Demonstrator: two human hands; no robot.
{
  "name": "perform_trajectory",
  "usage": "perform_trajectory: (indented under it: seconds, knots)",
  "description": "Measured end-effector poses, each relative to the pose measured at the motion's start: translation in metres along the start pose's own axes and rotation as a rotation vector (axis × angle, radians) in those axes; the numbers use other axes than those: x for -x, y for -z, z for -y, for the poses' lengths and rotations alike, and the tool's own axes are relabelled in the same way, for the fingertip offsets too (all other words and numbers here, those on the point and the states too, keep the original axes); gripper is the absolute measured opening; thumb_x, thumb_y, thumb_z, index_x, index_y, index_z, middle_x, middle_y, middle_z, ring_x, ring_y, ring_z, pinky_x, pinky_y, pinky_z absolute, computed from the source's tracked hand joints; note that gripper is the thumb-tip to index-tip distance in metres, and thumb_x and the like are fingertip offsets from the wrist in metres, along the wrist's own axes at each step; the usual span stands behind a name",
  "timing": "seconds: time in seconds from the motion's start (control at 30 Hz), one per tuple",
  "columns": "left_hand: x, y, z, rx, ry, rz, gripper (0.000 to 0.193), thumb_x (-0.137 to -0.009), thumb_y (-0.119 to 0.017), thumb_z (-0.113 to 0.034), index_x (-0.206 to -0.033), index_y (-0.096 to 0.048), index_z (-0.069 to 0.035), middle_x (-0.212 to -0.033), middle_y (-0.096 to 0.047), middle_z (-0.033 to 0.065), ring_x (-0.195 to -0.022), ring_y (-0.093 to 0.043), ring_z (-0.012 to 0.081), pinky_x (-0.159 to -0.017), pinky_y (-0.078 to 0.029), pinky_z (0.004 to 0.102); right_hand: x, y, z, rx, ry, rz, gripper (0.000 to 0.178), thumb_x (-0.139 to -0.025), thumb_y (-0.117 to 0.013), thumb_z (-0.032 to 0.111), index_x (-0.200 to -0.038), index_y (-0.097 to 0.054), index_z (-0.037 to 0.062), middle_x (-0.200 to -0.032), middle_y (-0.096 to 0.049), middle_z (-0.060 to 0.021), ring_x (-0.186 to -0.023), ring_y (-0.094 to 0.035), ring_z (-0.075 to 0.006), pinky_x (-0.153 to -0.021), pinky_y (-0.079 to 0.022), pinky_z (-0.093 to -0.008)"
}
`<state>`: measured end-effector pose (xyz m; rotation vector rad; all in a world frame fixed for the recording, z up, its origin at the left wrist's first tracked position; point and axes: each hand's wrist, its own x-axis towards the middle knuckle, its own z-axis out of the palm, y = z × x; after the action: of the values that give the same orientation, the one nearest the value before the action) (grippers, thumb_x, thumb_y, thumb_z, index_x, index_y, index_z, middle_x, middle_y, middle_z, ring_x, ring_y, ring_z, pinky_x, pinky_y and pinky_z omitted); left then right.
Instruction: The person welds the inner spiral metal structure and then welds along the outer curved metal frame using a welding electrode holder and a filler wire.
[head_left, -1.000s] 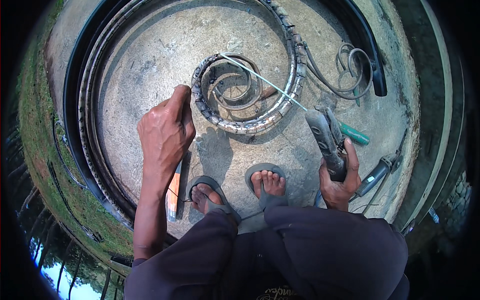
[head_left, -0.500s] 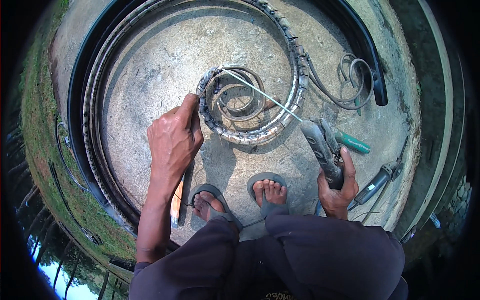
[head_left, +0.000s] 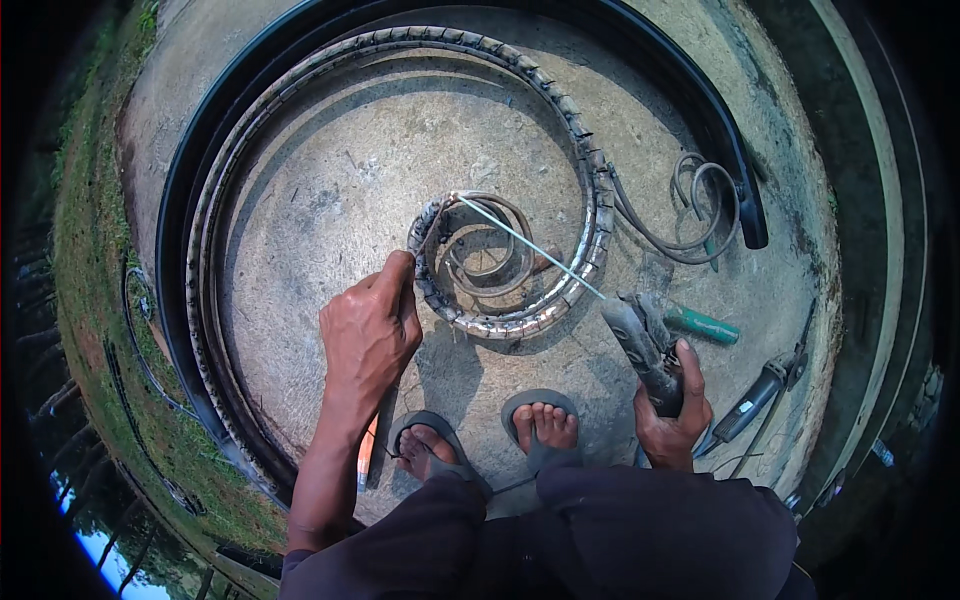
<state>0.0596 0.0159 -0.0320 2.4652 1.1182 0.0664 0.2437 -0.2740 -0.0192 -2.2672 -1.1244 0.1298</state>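
My left hand [head_left: 372,325] is closed, its fingertips at the left side of the inner curl of a notched metal scroll [head_left: 588,160]. Its palm side is hidden. In my right hand [head_left: 678,425] I grip a worn, dark welding electrode holder [head_left: 640,350]. A thin pale welding rod [head_left: 530,247] slants up and left from the holder. Its tip meets the top of the inner curl, or nearly so. Thinner rings of bent rod [head_left: 497,287] lie within the curl.
A wide black curved metal strip [head_left: 735,150] arcs around the scroll. Looped grey rod [head_left: 690,245] lies at the right. A green cylinder [head_left: 705,325] rests beyond my right hand, an angle grinder [head_left: 755,400] farther right. An orange-and-white object [head_left: 367,455] lies by my sandalled left foot [head_left: 425,447].
The whole scene sits lower in the picture, as the view has tilted up, showing more of the scroll's top. Both hands keep their holds, and the rod stays at the curl.
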Motion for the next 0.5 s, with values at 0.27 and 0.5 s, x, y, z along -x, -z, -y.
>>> perform_trajectory:
  seconds: [0.27, 0.5]
  knots:
    - [-0.0028, 0.0001, -0.0038, 0.027, 0.045, 0.011, 0.006, -0.095, -0.06, -0.014, -0.1, -0.06, -0.01, -0.069, -0.063, 0.0176, -0.064, -0.065, 0.04, -0.058, -0.046, 0.0489, -0.003, -0.0008, 0.0017, -0.005, 0.004, 0.012, 0.071, -0.069, -0.073, -0.012, -0.136, -0.052, -0.0054, -0.122, -0.066, -0.0273, -0.104, -0.071, -0.0405, -0.084, -0.059, -0.0399]
    - [-0.003, -0.004, -0.0024, 0.049, 0.035, -0.012, 0.011, -0.096, -0.06, -0.016, -0.106, -0.062, -0.012, -0.069, -0.064, 0.0171, -0.063, -0.065, 0.039, -0.058, -0.047, 0.0483, -0.0037, 0.0003, 0.0042, 0.011, 0.007, 0.026, 0.074, -0.071, -0.075, -0.011, -0.14, -0.05, -0.0018, -0.119, -0.067, -0.0261, -0.104, -0.071, -0.0381, -0.086, -0.058, -0.0386]
